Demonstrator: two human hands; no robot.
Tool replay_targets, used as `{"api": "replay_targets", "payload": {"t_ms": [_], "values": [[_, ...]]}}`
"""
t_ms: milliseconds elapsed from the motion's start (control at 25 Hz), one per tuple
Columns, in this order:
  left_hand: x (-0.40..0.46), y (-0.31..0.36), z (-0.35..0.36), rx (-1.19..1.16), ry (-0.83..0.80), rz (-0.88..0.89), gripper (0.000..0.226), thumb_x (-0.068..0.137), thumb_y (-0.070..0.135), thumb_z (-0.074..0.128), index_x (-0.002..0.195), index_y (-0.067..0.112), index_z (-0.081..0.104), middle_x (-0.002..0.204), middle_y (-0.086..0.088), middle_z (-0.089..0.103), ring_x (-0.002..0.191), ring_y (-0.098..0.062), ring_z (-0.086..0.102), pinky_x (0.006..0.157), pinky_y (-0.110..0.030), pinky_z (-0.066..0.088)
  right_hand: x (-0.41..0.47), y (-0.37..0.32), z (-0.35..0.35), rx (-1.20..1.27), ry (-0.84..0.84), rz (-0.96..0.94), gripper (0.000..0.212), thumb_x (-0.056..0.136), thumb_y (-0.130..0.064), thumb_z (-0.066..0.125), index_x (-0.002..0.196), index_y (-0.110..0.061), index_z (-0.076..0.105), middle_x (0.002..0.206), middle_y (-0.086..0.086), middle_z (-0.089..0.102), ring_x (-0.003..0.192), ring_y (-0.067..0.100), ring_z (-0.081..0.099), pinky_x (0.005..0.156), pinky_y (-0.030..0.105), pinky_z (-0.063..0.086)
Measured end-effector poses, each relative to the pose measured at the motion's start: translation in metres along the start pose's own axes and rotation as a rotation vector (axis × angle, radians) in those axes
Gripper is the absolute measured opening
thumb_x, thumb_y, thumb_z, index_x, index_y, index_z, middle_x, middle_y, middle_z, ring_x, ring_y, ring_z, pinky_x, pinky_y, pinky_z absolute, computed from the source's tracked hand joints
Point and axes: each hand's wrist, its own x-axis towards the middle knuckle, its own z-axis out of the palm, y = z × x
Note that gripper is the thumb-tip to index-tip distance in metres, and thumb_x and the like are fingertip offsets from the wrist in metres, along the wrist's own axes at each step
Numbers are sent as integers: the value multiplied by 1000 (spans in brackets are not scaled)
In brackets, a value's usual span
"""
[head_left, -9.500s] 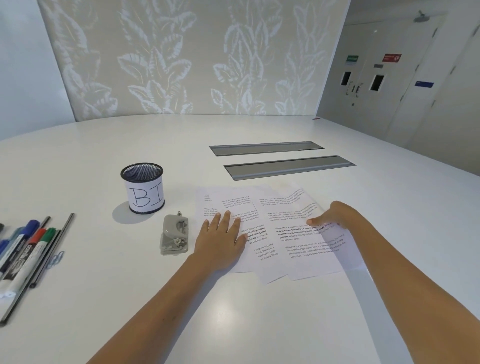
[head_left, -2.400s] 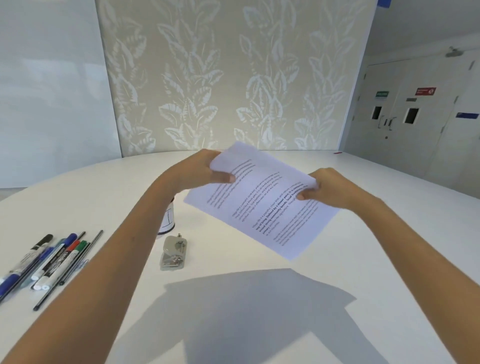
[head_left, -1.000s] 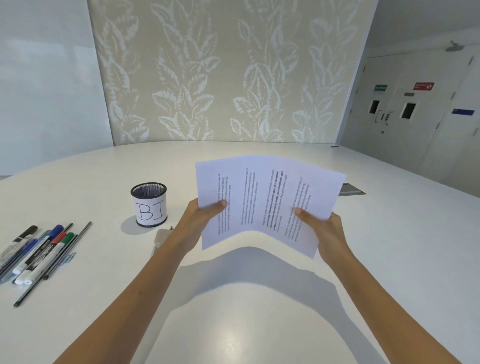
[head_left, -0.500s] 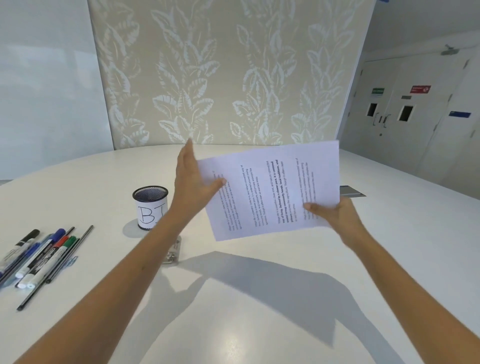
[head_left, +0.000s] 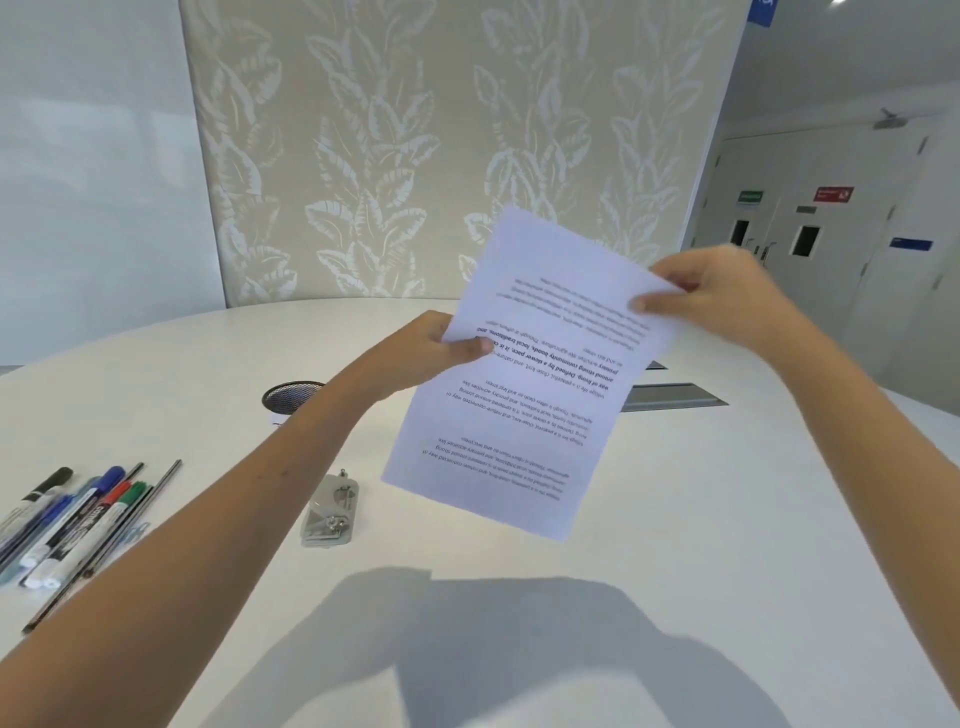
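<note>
I hold a stack of printed white sheets (head_left: 524, 395) up in the air above the white table (head_left: 675, 545), its print upside down to me. My left hand (head_left: 434, 345) pinches the stack's left edge, thumb on the printed face. My right hand (head_left: 719, 293) pinches the far right corner, thumb on top. The stack tilts down toward me and casts a broad shadow on the table.
A small metal hole punch (head_left: 331, 514) lies on the table below my left forearm. A black mesh pen cup (head_left: 291, 397) stands behind that arm, partly hidden. Several markers and pens (head_left: 78, 525) lie at the left. Grey cable hatches (head_left: 675, 397) sit beyond the paper.
The sheets were gathered from the table and lifted. In the last half second the stack has turned so its print is upside down; my left hand regripped the left edge, my right hand rose.
</note>
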Motion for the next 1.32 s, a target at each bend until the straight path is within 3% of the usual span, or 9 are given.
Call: {"api": "replay_targets", "payload": {"t_ms": [120, 240, 320, 400, 600, 800, 920, 1160, 1320], "values": [[0, -9, -1, -288, 77, 7, 21, 93, 32, 60, 103, 20, 74, 107, 0, 76, 97, -20, 72, 84, -36, 55, 1, -1, -3, 706, 95, 130, 8, 84, -23, 70, 92, -21, 70, 73, -6, 76, 65, 6, 69, 64, 23, 59], [1, -13, 3, -512, 140, 50, 18, 92, 26, 61, 101, 21, 75, 106, 1, 76, 98, -19, 72, 76, -31, 58, -13, -1, 31, 1016, -68, 260, 24, 84, -33, 61, 100, -17, 68, 86, -3, 77, 71, 11, 71, 69, 29, 60], [1, -14, 10, -577, 223, 54, 17, 92, 24, 60, 99, 21, 76, 104, 2, 76, 96, -18, 72, 75, -31, 58, -26, -6, 60, 1018, -122, 313, 23, 83, -26, 64, 103, -13, 68, 86, -2, 78, 72, 11, 73, 62, 28, 61], [3, -13, 19, -565, 295, 60, 18, 94, 20, 58, 94, 22, 75, 96, 5, 78, 90, -15, 73, 75, -31, 58, -33, -11, 85, 1012, -9, 344, 13, 86, -13, 67, 99, -12, 70, 78, -4, 78, 67, 11, 73, 53, 25, 58], [-4, -9, 44, -542, 342, 161, 19, 95, 26, 54, 99, 30, 73, 95, 8, 77, 89, -12, 72, 70, -25, 57, -38, -21, 114, 1115, 264, 262, 10, 83, -13, 73, 85, -22, 76, 86, -7, 78, 80, 12, 73, 66, 27, 60], [-28, -45, 66, -485, 360, -3, 16, 92, 35, 58, 97, 39, 73, 97, 15, 76, 92, -7, 71, 74, -21, 55, -72, 8, 152, 1017, 211, 440, 5, 79, -26, 77, 83, -24, 77, 86, -4, 78, 83, 21, 74, 64, 30, 60], [-41, -62, 80, -458, 310, -120, 21, 96, 36, 53, 97, 40, 73, 100, 13, 76, 95, -11, 72, 70, -17, 54, -90, 17, 173, 1002, 151, 536, 9, 79, -24, 77, 87, -20, 76, 84, -3, 78, 78, 18, 74, 56, 23, 57], [-36, -58, 77, -492, 301, -46, 25, 93, 43, 54, 107, 31, 70, 108, 0, 75, 98, -20, 72, 79, -31, 60, -81, 17, 167, 1099, 157, 429, 16, 78, -21, 78, 94, -20, 76, 95, 1, 78, 84, 18, 75, 62, 25, 58], [-49, -87, 96, -500, 319, -168, 18, 93, 35, 57, 99, 34, 73, 99, 6, 77, 91, -15, 73, 64, -19, 56, -104, 30, 194, 1049, 146, 592, 18, 77, -14, 78, 96, -14, 75, 89, 4, 78, 83, 25, 74, 63, 35, 60]]}}
